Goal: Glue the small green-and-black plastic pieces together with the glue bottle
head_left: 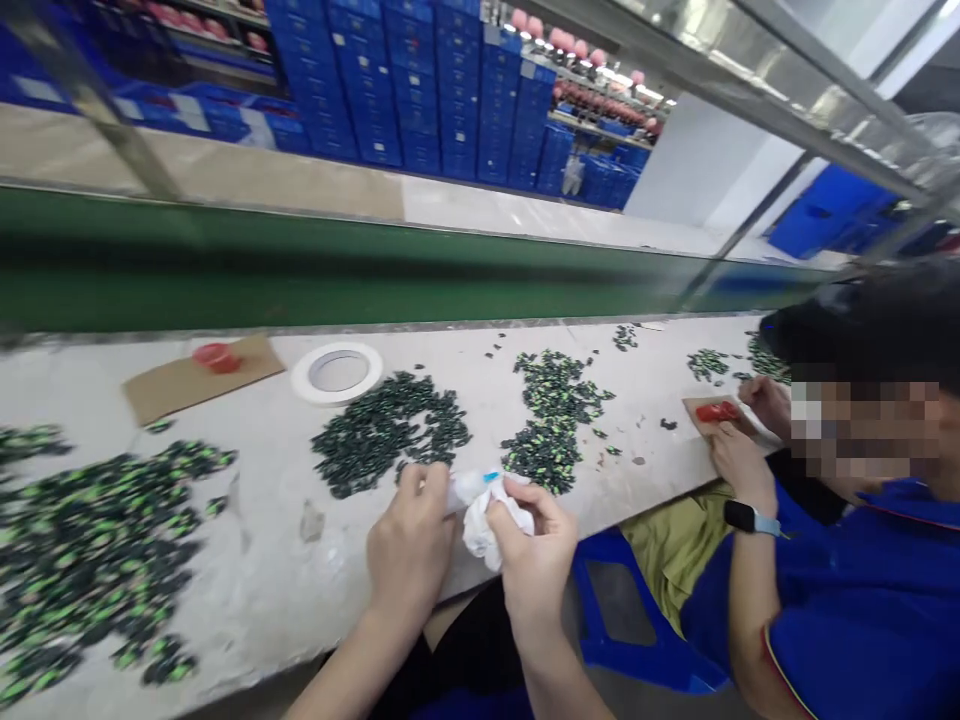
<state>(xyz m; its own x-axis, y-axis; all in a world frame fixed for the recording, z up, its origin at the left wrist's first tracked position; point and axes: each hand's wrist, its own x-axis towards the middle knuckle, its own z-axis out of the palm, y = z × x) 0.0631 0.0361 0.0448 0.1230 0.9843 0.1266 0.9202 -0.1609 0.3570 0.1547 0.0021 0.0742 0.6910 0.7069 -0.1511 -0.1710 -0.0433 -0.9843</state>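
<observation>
My left hand [411, 545] is closed around a small whitish translucent tube [466, 488], which points to the right and shows a bright blue tip [491, 477]. In my right hand [541, 545] a crumpled white tissue [487, 528] is pinched between thumb and fingers, close beside the tube's tip. Whether the tissue touches the tip I cannot tell. Both hands are over the front edge of the white worktable [300, 590]. Just beyond them lies a pile of small dark pieces [390, 430], and another pile with green marks [551, 410] is to its right.
A roll of white tape [337, 373] lies behind the dark pile. Left of it, a red lump [216, 358] sits on cardboard [150, 393]. Many green-and-black pieces [97, 540] spread at left. A co-worker [840, 600] sits at right, hands at a red item [716, 411]; a blue stool [637, 630] stands between.
</observation>
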